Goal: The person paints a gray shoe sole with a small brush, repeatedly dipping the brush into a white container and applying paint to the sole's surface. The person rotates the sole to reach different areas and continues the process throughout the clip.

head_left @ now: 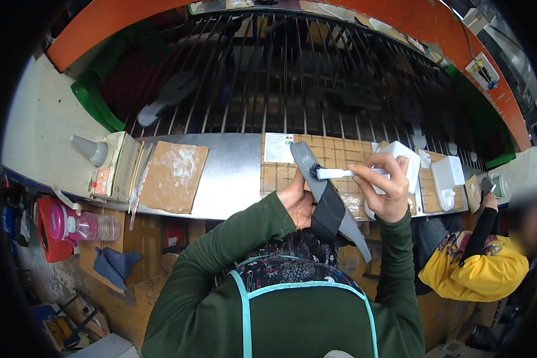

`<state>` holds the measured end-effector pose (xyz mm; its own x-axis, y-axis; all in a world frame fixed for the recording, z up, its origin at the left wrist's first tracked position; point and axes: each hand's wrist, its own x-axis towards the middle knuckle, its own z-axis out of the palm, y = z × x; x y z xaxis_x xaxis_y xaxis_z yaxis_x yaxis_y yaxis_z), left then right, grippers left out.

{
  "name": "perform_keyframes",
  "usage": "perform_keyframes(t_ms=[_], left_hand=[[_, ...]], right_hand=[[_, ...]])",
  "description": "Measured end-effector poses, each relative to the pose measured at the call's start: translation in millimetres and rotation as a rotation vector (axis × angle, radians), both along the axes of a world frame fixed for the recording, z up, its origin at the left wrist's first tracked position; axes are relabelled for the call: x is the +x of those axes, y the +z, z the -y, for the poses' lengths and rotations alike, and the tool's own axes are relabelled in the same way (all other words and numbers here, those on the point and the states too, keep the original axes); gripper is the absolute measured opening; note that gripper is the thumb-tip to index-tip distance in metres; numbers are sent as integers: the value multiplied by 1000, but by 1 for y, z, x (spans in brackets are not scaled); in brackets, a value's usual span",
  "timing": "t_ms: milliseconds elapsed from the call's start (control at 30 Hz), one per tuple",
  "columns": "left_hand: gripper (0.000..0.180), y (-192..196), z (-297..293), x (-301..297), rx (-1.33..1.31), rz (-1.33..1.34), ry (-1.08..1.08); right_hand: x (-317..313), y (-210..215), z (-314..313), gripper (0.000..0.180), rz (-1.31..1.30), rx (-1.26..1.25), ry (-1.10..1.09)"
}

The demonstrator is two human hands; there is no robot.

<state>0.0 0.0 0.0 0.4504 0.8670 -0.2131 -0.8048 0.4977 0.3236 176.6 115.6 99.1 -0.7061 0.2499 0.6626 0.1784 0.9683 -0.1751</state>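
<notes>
A grey slide sandal (353, 234) with a wide black strap is held tilted over the near edge of the bench. My left hand (298, 204) grips its side, fingers partly hidden behind the sole. In a pinch, my right hand (389, 190) holds a white-handled brush (335, 173). Its dark bristles touch the grey footbed near the sandal's upper end. Just behind my right hand stands a white plastic container (409, 154), partly covered by the fingers.
Beyond the bench, metal rods (244, 113) carry several sandals, including a grey one (167, 98). A stained cardboard sheet (174, 173) lies left, beside thin sticks (139, 179). Taped cardboard (278, 178) covers the middle. Another white container (446, 179) and a person in yellow (483, 265) are right.
</notes>
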Motion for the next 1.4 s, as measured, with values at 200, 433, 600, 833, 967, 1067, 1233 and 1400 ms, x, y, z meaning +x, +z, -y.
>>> perform_keyframes(t_ms=[200, 433, 600, 833, 967, 1067, 1233, 1400], left_hand=[[91, -6, 2, 0, 45, 202, -40], [98, 18, 3, 17, -33, -307, -11], [98, 19, 7, 22, -33, -357, 17], [95, 10, 4, 20, -37, -312, -52], [91, 5, 4, 20, -44, -252, -61], [89, 4, 3, 21, -64, -213, -68], [91, 5, 1, 20, -47, -227, -71], [100, 6, 3, 19, -88, -248, -65]], right_hand=[[7, -1, -3, 25, 36, -118, 51], [8, 13, -14, 22, -1, -263, 4], [10, 23, -14, 21, 103, -183, 22], [15, 22, -11, 20, 125, -188, 45], [17, 18, -9, 21, 118, -183, 37], [17, 14, -8, 21, 99, -153, 33], [19, 8, -8, 23, 102, -108, 24], [21, 5, -8, 24, 125, -67, 21]])
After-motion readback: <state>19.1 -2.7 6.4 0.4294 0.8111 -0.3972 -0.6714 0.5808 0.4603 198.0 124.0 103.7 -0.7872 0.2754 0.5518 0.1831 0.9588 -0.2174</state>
